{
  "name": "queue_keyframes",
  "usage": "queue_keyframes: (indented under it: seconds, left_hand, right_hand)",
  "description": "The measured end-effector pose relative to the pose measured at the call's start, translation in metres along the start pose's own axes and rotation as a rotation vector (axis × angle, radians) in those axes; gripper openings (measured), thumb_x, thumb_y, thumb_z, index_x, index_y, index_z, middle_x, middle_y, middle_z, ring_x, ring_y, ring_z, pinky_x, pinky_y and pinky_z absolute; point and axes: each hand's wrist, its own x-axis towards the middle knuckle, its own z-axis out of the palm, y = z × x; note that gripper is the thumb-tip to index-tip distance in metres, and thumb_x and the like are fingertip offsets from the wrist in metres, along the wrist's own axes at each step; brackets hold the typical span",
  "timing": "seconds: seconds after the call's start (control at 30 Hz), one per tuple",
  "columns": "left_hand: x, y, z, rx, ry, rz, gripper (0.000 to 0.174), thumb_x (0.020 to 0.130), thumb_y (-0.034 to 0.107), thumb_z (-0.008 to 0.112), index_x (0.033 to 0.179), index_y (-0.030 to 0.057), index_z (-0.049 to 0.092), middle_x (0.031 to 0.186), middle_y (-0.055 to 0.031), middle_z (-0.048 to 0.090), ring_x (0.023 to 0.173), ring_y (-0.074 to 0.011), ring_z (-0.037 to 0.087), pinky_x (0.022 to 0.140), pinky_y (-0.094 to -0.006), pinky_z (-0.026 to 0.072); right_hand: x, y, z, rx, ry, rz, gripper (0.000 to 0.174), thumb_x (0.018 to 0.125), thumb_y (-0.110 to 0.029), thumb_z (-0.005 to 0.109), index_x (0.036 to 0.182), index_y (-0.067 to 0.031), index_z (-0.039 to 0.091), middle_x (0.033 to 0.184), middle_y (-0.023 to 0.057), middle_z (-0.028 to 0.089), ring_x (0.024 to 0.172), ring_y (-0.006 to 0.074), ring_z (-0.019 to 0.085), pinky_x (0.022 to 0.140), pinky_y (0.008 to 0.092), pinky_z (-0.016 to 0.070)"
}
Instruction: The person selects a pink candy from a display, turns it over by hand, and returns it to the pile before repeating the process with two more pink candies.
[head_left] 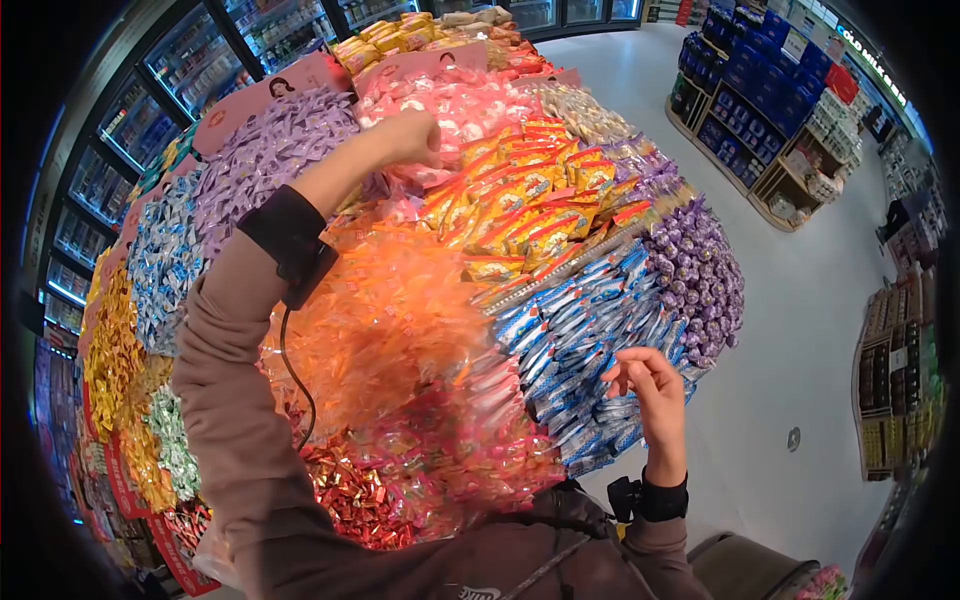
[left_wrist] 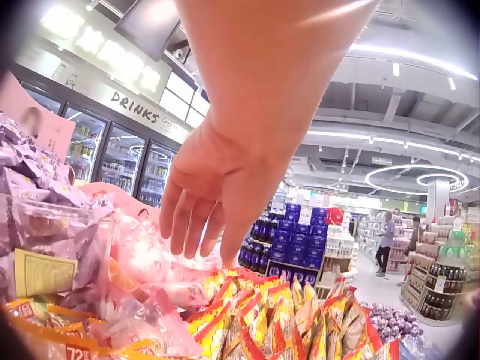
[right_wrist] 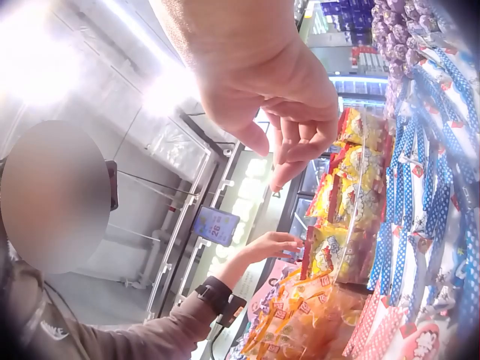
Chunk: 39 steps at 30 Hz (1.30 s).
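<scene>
Over the far part of a broad candy display, my left hand (head_left: 408, 137) reaches out above pink-and-white wrapped sweets (head_left: 445, 95). In the left wrist view its fingers (left_wrist: 196, 221) point down, fairly straight, with nothing held, close over the pink packets and the yellow-and-red snack bags (head_left: 545, 190). My right hand (head_left: 650, 395) is raised over the blue-and-white wrapped sticks (head_left: 575, 325) near the display's right side. Its fingers bend loosely in the right wrist view, and no item shows in them. Orange packets (head_left: 385, 310) lie beneath the left forearm.
Lilac packets (head_left: 275, 150) and shiny purple round sweets (head_left: 697, 275) fill other sections. Drink fridges (head_left: 195, 60) line the back. Grey floor (head_left: 740, 430) runs along the right, with a shelf of blue boxes (head_left: 750, 90) beyond. A cable (head_left: 290, 370) hangs from the left wrist.
</scene>
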Motion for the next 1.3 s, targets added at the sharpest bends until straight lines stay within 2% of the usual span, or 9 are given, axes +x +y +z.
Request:
queue_keyframes:
  seconds: [0.13, 0.33, 0.53, 0.63, 0.73, 0.83, 1.07, 1.13, 1.3]
  left_hand:
    - [0.001, 0.004, 0.030, 0.174, -0.063, 0.026, 0.029, 0.055, 0.022, 0.072, 0.069, -0.0015, 0.062, 0.070, -0.0190, 0.061, 0.070, -0.0310, 0.061, 0.063, -0.0379, 0.0482]
    - [0.004, 0.002, 0.025, 0.096, -0.077, -0.132, 0.024, 0.057, 0.010, 0.069, 0.077, -0.0013, 0.061, 0.071, -0.0159, 0.061, 0.070, -0.0293, 0.060, 0.059, -0.0379, 0.0463]
    - [0.003, -0.010, 0.049, 0.169, 0.037, 0.172, 0.025, 0.061, 0.014, 0.072, 0.075, -0.0016, 0.059, 0.067, -0.0145, 0.060, 0.063, -0.0286, 0.059, 0.057, -0.0372, 0.0458]
    - [0.004, -0.005, 0.048, 0.088, 0.029, 0.023, 0.026, 0.055, 0.010, 0.069, 0.078, -0.0001, 0.063, 0.075, -0.0178, 0.061, 0.076, -0.0298, 0.061, 0.065, -0.0373, 0.0481]
    - [0.002, 0.005, 0.027, -0.014, -0.057, -0.096, 0.021, 0.067, 0.013, 0.068, 0.078, -0.0034, 0.060, 0.071, -0.0172, 0.061, 0.065, -0.0305, 0.059, 0.060, -0.0375, 0.0463]
    - [0.001, -0.002, 0.023, 0.034, 0.133, -0.012, 0.028, 0.063, 0.007, 0.067, 0.089, -0.0008, 0.060, 0.084, -0.0202, 0.061, 0.078, -0.0311, 0.060, 0.066, -0.0383, 0.0475]
    - [-0.031, 0.018, -0.001, 0.080, 0.529, 0.119, 0.030, 0.074, 0.020, 0.064, 0.091, -0.0005, 0.051, 0.075, -0.0166, 0.058, 0.070, -0.0291, 0.058, 0.063, -0.0367, 0.0458]
    - [-0.051, 0.049, -0.012, 0.062, 0.521, 0.033, 0.026, 0.078, 0.019, 0.063, 0.090, -0.0010, 0.051, 0.076, -0.0129, 0.059, 0.069, -0.0222, 0.058, 0.062, -0.0320, 0.0455]
    - [-0.089, 0.122, -0.025, 0.002, 0.503, 0.053, 0.033, 0.076, 0.024, 0.063, 0.098, 0.0019, 0.051, 0.086, -0.0193, 0.057, 0.081, -0.0311, 0.057, 0.069, -0.0385, 0.0440]
  right_hand:
    - [0.000, 0.001, 0.002, 0.003, -0.016, -0.001, 0.021, 0.090, -0.016, 0.048, 0.102, -0.0001, 0.056, 0.083, 0.0119, 0.063, 0.066, 0.0131, 0.057, 0.063, 0.0239, 0.0442]
    - [0.002, 0.003, 0.003, 0.024, -0.024, 0.013, 0.021, 0.090, -0.016, 0.048, 0.102, -0.0003, 0.056, 0.083, 0.0110, 0.063, 0.067, 0.0129, 0.057, 0.062, 0.0238, 0.0443]
    - [0.002, 0.000, 0.009, 0.019, -0.036, 0.034, 0.021, 0.090, -0.016, 0.047, 0.102, 0.0001, 0.056, 0.084, 0.0106, 0.064, 0.068, 0.0125, 0.057, 0.062, 0.0237, 0.0442]
    - [0.002, 0.000, 0.010, 0.030, -0.037, 0.039, 0.021, 0.090, -0.015, 0.047, 0.101, 0.0000, 0.056, 0.083, 0.0104, 0.064, 0.068, 0.0124, 0.057, 0.063, 0.0235, 0.0440]
    - [0.002, -0.001, 0.008, 0.029, -0.033, 0.036, 0.021, 0.090, -0.015, 0.046, 0.101, 0.0000, 0.056, 0.083, 0.0103, 0.064, 0.068, 0.0123, 0.057, 0.063, 0.0234, 0.0438]
    - [0.001, -0.001, 0.007, 0.036, -0.025, 0.033, 0.021, 0.090, -0.016, 0.047, 0.101, 0.0002, 0.056, 0.083, 0.0106, 0.063, 0.068, 0.0123, 0.057, 0.063, 0.0234, 0.0436]
    - [-0.018, -0.009, -0.004, 0.031, -0.083, 0.003, 0.022, 0.090, -0.017, 0.047, 0.102, 0.0005, 0.055, 0.083, 0.0113, 0.063, 0.068, 0.0125, 0.056, 0.065, 0.0247, 0.0433]
    - [-0.026, -0.008, -0.011, 0.032, -0.088, -0.007, 0.022, 0.090, -0.017, 0.047, 0.102, 0.0000, 0.055, 0.083, 0.0115, 0.063, 0.067, 0.0122, 0.055, 0.064, 0.0244, 0.0423]
    - [-0.039, -0.002, -0.030, -0.003, -0.085, 0.012, 0.022, 0.090, -0.016, 0.048, 0.103, -0.0002, 0.055, 0.084, 0.0106, 0.063, 0.068, 0.0113, 0.055, 0.064, 0.0234, 0.0406]
